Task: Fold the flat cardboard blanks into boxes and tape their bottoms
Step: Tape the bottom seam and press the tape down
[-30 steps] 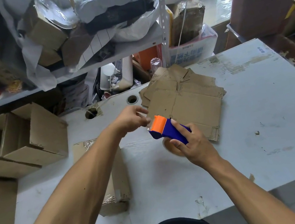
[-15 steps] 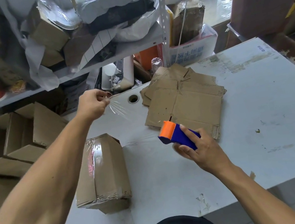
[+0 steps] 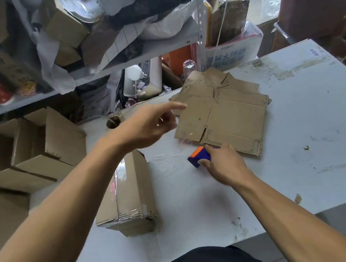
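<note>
I see the R hand point(image 3: 224, 164) down on the table point(image 3: 312, 176), fingers curled round the blue/orange tape dispenser point(image 3: 199, 156), gripping it. L hand point(image 3: 148, 125) is up in the air w/ fingers loosely spread, holding nothing. Taped box point(image 3: 128, 195) sits under the L forearm. Stack of flat blanks point(image 3: 224, 113) lies just beyond the R hand, to the right of the L fingertips. Folded boxes point(image 3: 33, 149) far left of the L arm.
</note>
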